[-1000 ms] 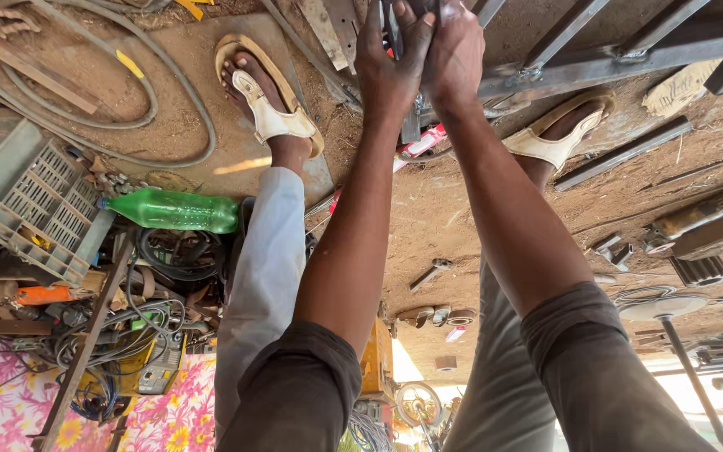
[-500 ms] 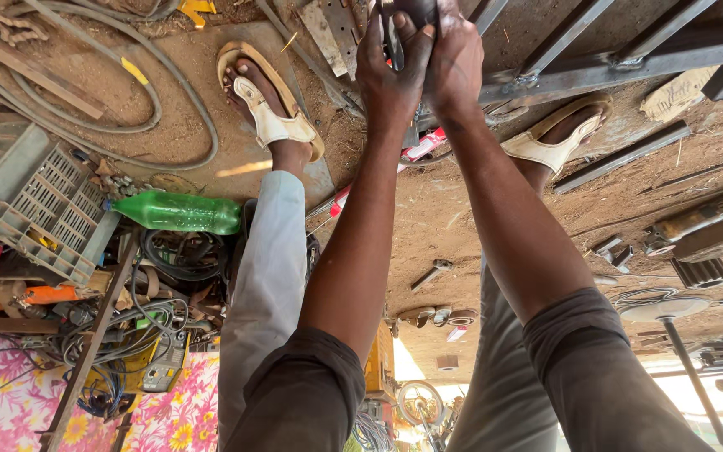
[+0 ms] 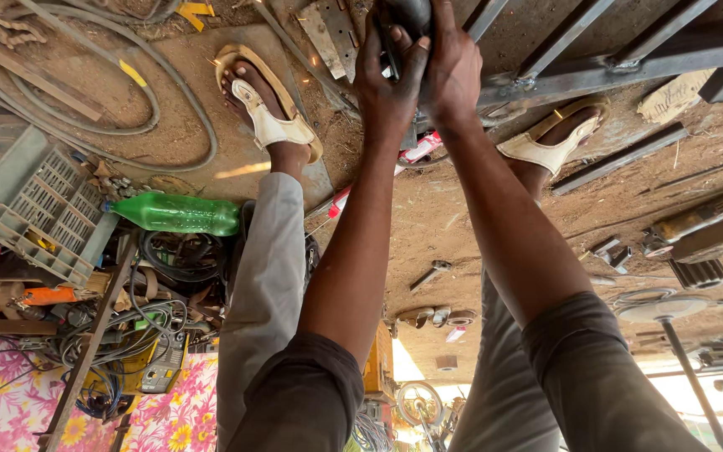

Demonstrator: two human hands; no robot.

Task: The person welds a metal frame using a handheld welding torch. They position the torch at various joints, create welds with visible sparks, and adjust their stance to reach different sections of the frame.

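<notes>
Left hand (image 3: 388, 79): we wrap it closed around the dark tool (image 3: 407, 21) at the top centre of the frame, fingers curled over its body.
Right hand (image 3: 453, 63): we close it on the same tool from the other side, touching the left hand; two hands likely steady it against kick.
Tool: mostly hidden by our hands and cut by the top edge; we cannot tell its exact kind. It sits against the steel frame (image 3: 596, 63).
Sparks: small bright flecks near the left sandal (image 3: 265, 113), upper left of centre, which suggests grinding or cutting.
Feet: the sandals stand apart, right sandal (image 3: 550, 142) just under the frame, probably for a braced stance.
Bottle (image 3: 173, 213): green, lying on its side at left, beside the grey crate (image 3: 31, 197).
Hose (image 3: 127, 84): looped on the dirt at upper left, well apart from our hands.
</notes>
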